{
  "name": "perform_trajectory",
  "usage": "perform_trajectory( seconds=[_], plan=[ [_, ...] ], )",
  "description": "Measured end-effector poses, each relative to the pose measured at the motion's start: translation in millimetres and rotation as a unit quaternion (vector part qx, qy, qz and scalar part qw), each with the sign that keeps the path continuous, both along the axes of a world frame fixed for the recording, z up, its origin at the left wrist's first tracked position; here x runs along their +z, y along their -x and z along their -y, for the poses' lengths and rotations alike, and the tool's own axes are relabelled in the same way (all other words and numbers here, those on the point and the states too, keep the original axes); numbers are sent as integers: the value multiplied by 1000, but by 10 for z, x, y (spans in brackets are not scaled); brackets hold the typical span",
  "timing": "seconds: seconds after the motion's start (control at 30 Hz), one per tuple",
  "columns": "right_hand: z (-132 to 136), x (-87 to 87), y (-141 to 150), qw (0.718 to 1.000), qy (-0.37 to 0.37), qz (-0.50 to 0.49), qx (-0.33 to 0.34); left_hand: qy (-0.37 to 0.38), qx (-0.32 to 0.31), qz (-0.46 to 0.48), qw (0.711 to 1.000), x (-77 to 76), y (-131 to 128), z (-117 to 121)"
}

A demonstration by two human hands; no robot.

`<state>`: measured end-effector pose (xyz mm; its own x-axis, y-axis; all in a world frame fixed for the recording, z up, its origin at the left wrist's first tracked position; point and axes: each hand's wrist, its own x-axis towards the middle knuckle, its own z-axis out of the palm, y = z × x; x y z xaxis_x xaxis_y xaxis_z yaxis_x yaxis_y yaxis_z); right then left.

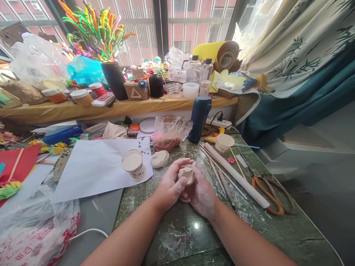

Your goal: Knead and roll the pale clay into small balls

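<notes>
Between my two hands is a lump of pale clay [186, 175], rounded and cracked on top. My left hand [172, 181] curls around its left side, the thumb pressed on the front. Against its right side lies my right hand [203, 192], dusted with white powder; part of its fingers is hidden. A flattened second piece of clay [160, 159] rests on the table just beyond my left hand. Left of that, a cup of pale powder [133, 162] stands on a white paper sheet [91, 166].
A white rolling rod [235, 175], thin wooden sticks [217, 171] and orange-handled scissors [273, 195] lie to the right. Behind stand a dark blue bottle [200, 120], a paper cup [224, 143] and a plastic bag of brown material [168, 138]. Plastic packaging [39, 232] covers the left front.
</notes>
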<state>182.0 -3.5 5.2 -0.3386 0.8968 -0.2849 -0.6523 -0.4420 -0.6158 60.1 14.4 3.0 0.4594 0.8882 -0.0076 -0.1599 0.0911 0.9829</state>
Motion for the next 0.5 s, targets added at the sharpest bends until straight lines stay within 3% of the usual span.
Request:
perform_trajectory(
  seconds=[0.17, 0.3, 0.4, 0.5],
  plan=[
    [16, 31, -59, 996, -25, -64, 53, 51, 30, -56, 997, 21, 4, -54],
    [12, -14, -127, 991, -5, -44, 128, -9, 49, -86, 995, 34, 12, -123],
    [13, -6, -171, 984, -20, -54, 166, -6, 11, -47, 999, 38, 40, -171],
    [32, 35, -164, 986, -34, -78, 140, 59, -55, 19, 997, 20, 62, -202]
  ],
)
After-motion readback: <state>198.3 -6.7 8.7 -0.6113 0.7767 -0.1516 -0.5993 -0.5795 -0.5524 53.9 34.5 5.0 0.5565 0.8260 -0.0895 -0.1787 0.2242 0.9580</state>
